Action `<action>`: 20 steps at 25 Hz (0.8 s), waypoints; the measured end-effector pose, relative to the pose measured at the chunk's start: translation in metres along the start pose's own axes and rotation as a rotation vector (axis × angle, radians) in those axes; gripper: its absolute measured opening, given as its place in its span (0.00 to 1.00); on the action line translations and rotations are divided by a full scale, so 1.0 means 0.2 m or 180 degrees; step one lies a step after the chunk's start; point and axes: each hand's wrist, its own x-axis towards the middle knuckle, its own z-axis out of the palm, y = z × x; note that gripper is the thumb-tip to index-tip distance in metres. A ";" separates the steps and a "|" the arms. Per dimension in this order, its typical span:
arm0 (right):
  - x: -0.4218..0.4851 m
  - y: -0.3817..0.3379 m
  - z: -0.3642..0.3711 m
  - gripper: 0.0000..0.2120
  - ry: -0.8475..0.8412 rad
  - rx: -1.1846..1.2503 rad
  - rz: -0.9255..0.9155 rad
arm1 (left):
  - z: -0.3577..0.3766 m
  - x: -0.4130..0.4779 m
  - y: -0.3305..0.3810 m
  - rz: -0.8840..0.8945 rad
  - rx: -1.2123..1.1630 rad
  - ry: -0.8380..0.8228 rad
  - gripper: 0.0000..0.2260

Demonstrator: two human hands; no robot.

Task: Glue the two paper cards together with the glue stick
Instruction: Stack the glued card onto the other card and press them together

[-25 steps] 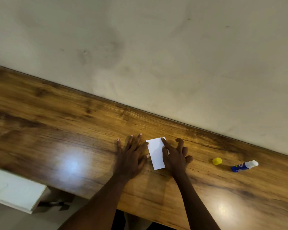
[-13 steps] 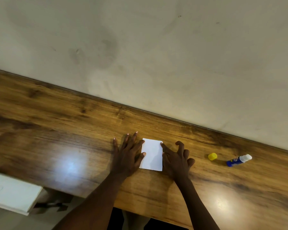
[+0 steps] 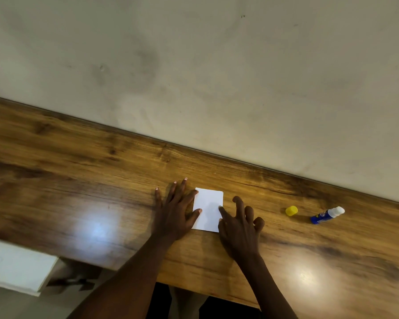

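Note:
A white paper card [image 3: 208,208] lies flat on the wooden table [image 3: 78,180]; a second sheet's edge peeks out at its top right corner. My left hand [image 3: 174,212] rests flat beside the card's left edge, its thumb and forefinger tips touching that edge. My right hand [image 3: 238,224] is at the card's right side with fingers curled and the index fingertip pressing on the card near its right edge. The blue glue stick [image 3: 327,215] lies uncapped on its side far to the right, and its yellow cap [image 3: 291,210] stands just left of it.
A pale wall [image 3: 194,65] rises straight behind the table's back edge. A white board or shelf [image 3: 16,268] sits below the table's front edge at lower left. Bright light reflections shine on the table top.
The card has been turned from slanted to nearly square with the table. My right hand has slid down and right along its edge, fingers more curled; my left hand stays flat at the left edge.

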 end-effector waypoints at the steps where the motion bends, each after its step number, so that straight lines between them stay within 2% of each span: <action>1: -0.06 0.00 0.01 0.17 -0.0021 0.0009 0.0033 | 0.00 0.00 0.00 -0.0004 0.0001 -0.0004 0.25; 6: -0.27 -0.04 0.03 0.19 -0.0006 -0.0134 0.0094 | 0.00 0.00 0.00 -0.0004 -0.0036 -0.0020 0.26; 13: -0.18 0.03 0.03 0.19 0.0188 0.0066 0.0524 | -0.01 -0.01 0.00 -0.0060 -0.0455 0.0012 0.21; 20: -0.12 -0.01 0.04 0.21 0.0194 0.0041 0.0495 | -0.01 -0.01 0.00 0.0007 -0.0280 0.0041 0.22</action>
